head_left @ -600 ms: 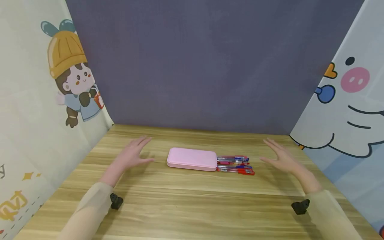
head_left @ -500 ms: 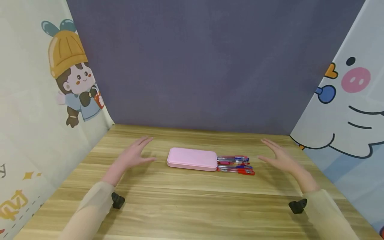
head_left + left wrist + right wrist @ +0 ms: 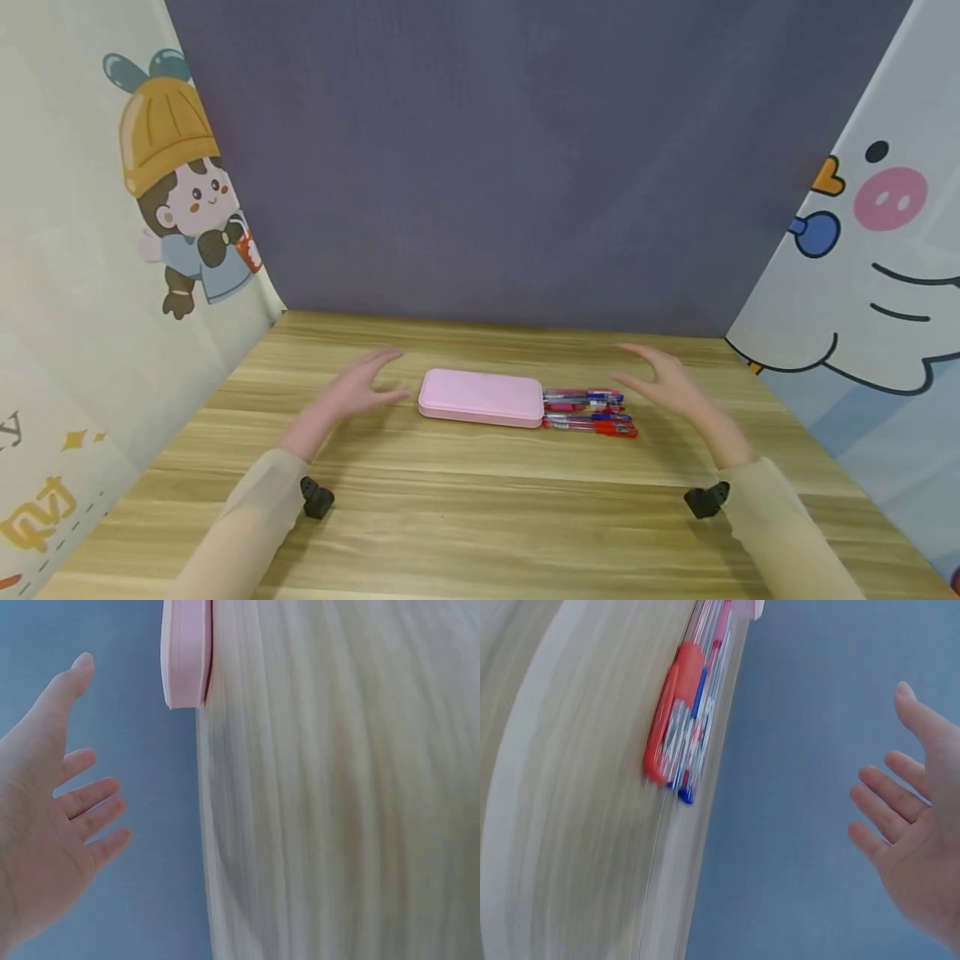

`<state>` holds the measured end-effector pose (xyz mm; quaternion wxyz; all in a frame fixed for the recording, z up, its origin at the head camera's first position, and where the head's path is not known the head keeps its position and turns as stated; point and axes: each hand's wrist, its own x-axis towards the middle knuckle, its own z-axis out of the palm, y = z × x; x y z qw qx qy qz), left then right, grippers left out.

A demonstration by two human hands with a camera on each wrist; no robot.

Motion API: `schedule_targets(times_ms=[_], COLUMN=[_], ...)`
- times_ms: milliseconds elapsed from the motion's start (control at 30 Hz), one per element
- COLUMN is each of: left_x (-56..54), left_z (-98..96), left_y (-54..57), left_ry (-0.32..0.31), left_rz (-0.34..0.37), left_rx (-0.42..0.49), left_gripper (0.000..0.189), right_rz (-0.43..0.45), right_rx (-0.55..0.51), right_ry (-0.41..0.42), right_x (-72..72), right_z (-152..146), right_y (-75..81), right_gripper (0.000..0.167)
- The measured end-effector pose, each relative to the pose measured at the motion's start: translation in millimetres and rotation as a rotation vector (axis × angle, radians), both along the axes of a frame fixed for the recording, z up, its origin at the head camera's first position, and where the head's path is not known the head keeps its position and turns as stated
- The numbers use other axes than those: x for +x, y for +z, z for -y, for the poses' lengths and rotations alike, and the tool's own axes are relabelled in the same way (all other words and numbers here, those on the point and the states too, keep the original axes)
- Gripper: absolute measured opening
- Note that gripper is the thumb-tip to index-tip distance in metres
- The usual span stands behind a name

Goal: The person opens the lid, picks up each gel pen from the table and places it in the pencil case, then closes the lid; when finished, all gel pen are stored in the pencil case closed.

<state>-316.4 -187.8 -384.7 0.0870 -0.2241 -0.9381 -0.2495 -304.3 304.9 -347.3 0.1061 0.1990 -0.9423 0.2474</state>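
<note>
A pink pencil case (image 3: 480,396), lid closed, lies on the wooden table. Against its right end lie several pens (image 3: 588,412) with red and blue caps, side by side. My left hand (image 3: 358,387) hovers just left of the case, thumb and fingers spread apart, holding nothing. To the right of the pens, my right hand (image 3: 663,382) is held above the table in the same spread pose, also holding nothing. The left wrist view shows the near end of the pencil case (image 3: 186,656) beyond the left hand (image 3: 60,802). In the right wrist view the pens (image 3: 684,712) appear beside the right hand (image 3: 915,817).
The wood-grain table (image 3: 480,517) ends at a dark grey-blue backdrop (image 3: 510,167). Cartoon-printed curtains flank it, a capped child figure (image 3: 195,192) on the left and a white bird (image 3: 885,275) on the right. A small black camera sits at each wrist.
Both hands have moved inward, the left one rightward toward the pencil case and the right one leftward toward the pens. The case and pens have stayed in place.
</note>
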Motion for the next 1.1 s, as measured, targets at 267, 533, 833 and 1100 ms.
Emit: schedule_targets(times_ms=[267,533,833,1100], left_x=[-5.6,-9.0,-12.8,-14.8], left_z=[-10.7,-21.2,-30.9,-34.4], left_y=[-2.1,-5.7,-11.8,-18.3], left_ry=[-0.010,-0.046,-0.074,-0.084], left_rz=[0.035,0.056,0.039,0.063], left_rx=[0.009,0.012,-0.008,-0.025], left_gripper=[0.075,0.075,0.072,0.071], right_rz=[-0.006,-0.021,-0.020,0.030], right_rx=[-0.040,-0.039,-0.062,-0.043], right_ry=[0.055,0.116,0.165,0.222], right_x=[-8.6,-16.2,-25.0,-25.2], right_z=[24.8,51.9,83.3,109.2], right_y=[-0.1,-5.3,-12.9,-21.1], right_gripper=[0.056,0.051,0.049,0.055])
